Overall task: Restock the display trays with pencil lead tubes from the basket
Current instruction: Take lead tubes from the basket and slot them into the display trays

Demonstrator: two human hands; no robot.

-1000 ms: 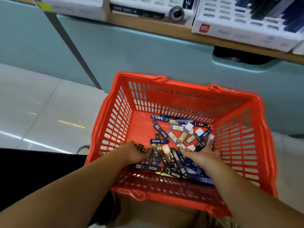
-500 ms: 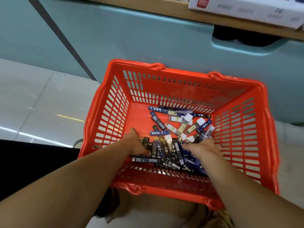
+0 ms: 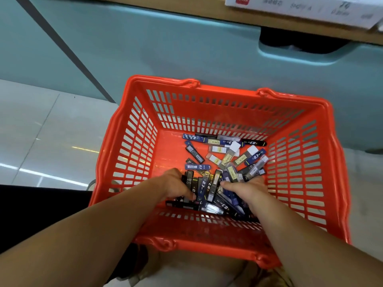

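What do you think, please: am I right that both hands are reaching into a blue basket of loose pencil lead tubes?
Not quite: the basket is orange-red, not blue, as the head view shows. The rest holds: the left hand and the right hand both reach into it among the loose pencil lead tubes.

— Checked left hand (image 3: 174, 186)?
— Checked. Unable to see fingertips, buried among pencil lead tubes (image 3: 209, 183); unable to confirm grip.
— Right hand (image 3: 247, 188)?
— Likewise: fingers lost beneath tubes ahead of the knuckles.
— Elsewhere?
— Far beyond both hands, white box (image 3: 300, 8) cropped by top edge, print blurred.
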